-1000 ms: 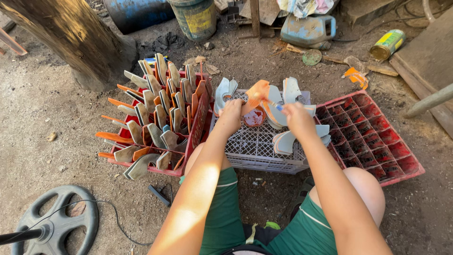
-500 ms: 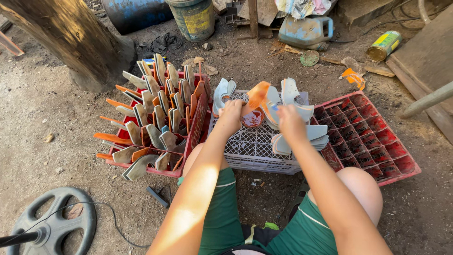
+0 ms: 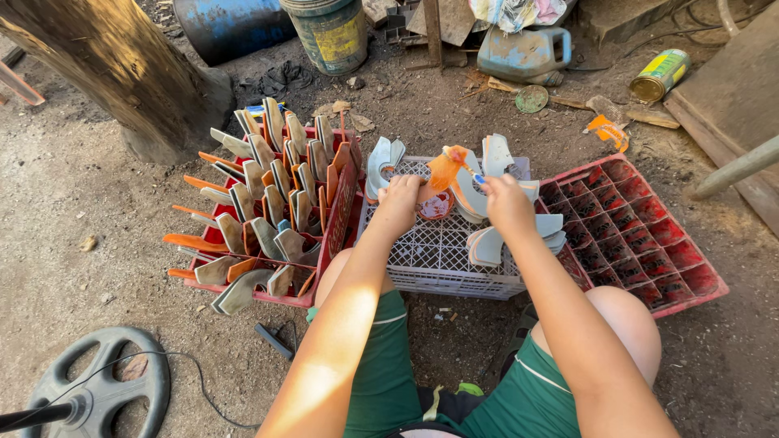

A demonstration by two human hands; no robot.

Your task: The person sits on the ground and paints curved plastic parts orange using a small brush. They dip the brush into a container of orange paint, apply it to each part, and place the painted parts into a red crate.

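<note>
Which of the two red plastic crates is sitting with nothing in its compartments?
The red plastic crate on the right, beside the white mesh crate; its small compartments show bare. The red plastic crate on the left is packed with upright curved pieces.

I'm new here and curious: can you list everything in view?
Left crate: one, red, holds many upright curved pieces, grey and orange.
Middle crate: one, white, lattice top, under the hands.
Right crate: one, red, compartments bare.
Loose pieces: several, grey, on the white crate.
Painted piece: one, orange, at the left hand.
Brush: one, at the right hand.
Drum: one, blue.
Bucket: one, green-yellow.
Jug: one, blue.
Can: one, green-yellow.
Trunk: one, brown.
Left hand; right hand.
</note>
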